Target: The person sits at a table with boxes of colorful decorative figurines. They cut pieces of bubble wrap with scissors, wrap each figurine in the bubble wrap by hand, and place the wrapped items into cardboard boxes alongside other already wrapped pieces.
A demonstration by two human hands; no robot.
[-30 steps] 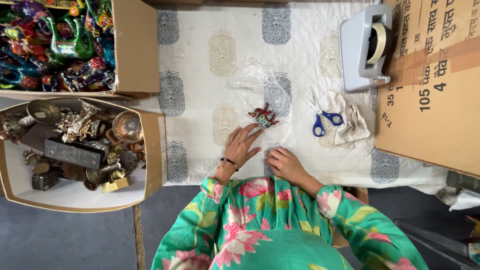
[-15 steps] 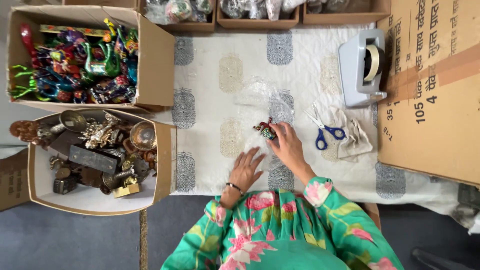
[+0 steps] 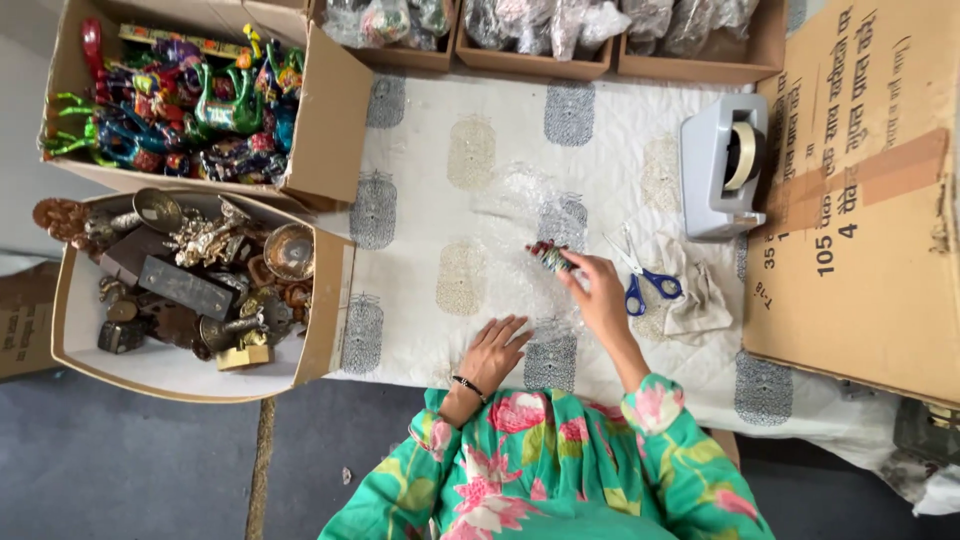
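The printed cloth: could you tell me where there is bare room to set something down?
On the printed cloth, the left half is bare, from the boxes of figurines and metal ware to the bubble wrap. It is crowded at right: small figurine in the right hand, scissors, tape dispenser. The left hand rests at the near edge.

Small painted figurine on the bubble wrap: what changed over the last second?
The right hand reached forward from the cloth's near edge and took hold of the small painted figurine with its fingers. The figurine barely moved on the bubble wrap. The left hand stayed flat on the cloth. Scissors and tape dispenser stayed put.
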